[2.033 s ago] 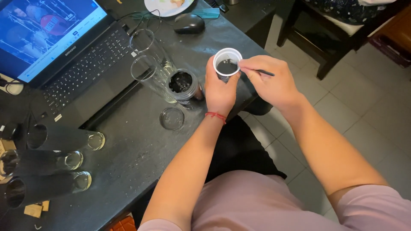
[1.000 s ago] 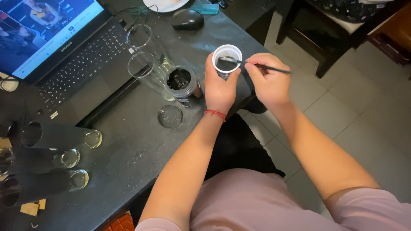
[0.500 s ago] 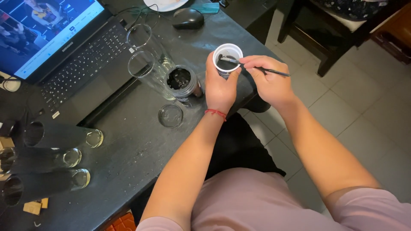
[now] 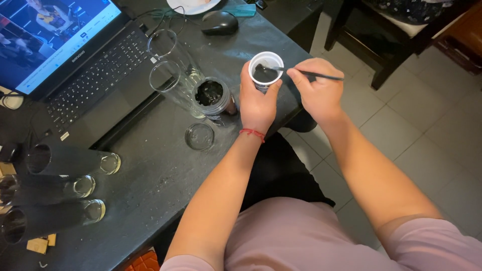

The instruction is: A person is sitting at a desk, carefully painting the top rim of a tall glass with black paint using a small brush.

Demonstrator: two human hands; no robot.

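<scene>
My left hand [image 4: 257, 100] grips a small white cup [image 4: 265, 69] with black paint inside, held above the dark table's right edge. A red thread circles that wrist. My right hand [image 4: 316, 90] pinches a thin black paintbrush [image 4: 310, 74], its tip dipped into the cup. Just left of the cup stands an open jar of black paint [image 4: 213, 99], and its clear lid [image 4: 199, 136] lies flat on the table [image 4: 150, 175] in front of it.
Two clear tall glasses [image 4: 173, 75] stand behind the jar. Three black-painted glasses [image 4: 60, 185] lie on their sides at the left. An open laptop [image 4: 65, 50] sits at the back left, a mouse [image 4: 219, 22] and plate behind. A dark chair [image 4: 381, 30] stands on the tiled floor.
The cup and both hands have shifted slightly toward the table while the brush moves inside the cup; my right hand's grip on the brush has turned outward.
</scene>
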